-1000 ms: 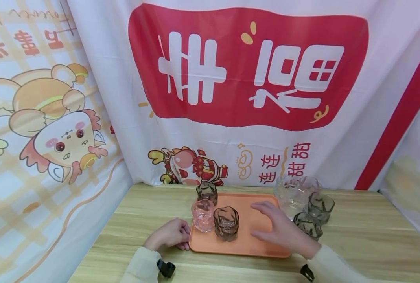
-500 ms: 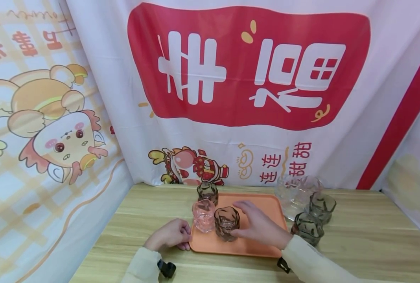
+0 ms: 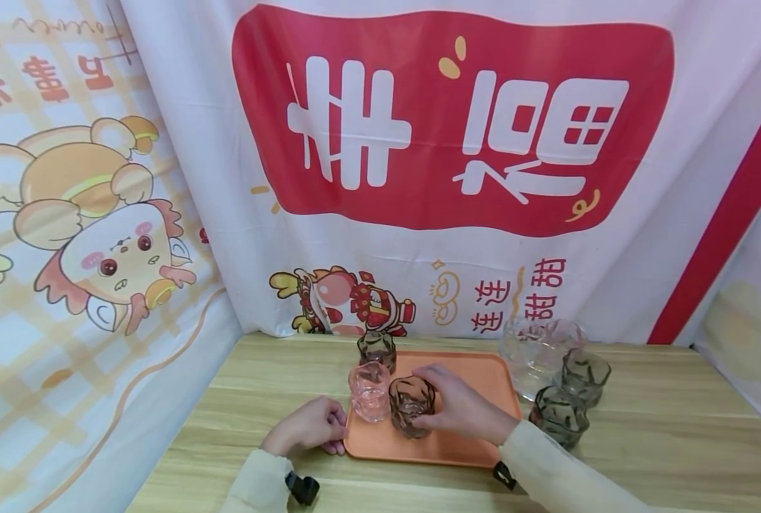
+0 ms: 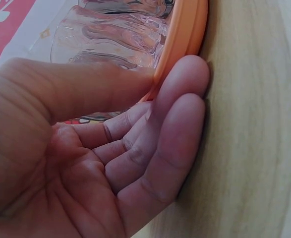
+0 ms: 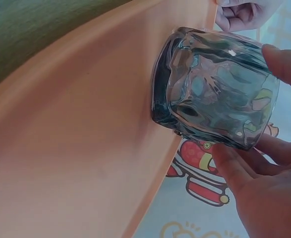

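My left hand pinches the left rim of the orange tray; the left wrist view shows thumb and forefinger either side of that rim. On the tray, my right hand holds a smoky dark glass, thumb on the near side and fingers on the far side. In the right wrist view the same glass sits with its base against the tray. A pink glass stands just left of it on the tray. Behind that, a second dark glass stands by the tray's back left corner.
Two more smoky glasses stand on the wooden table to the right of the tray. Clear glasses are grouped behind them, near the back curtain. A patterned cloth hangs at the left.
My right hand has moved left across the tray and closed around the dark glass. The left hand stays at the tray's rim.
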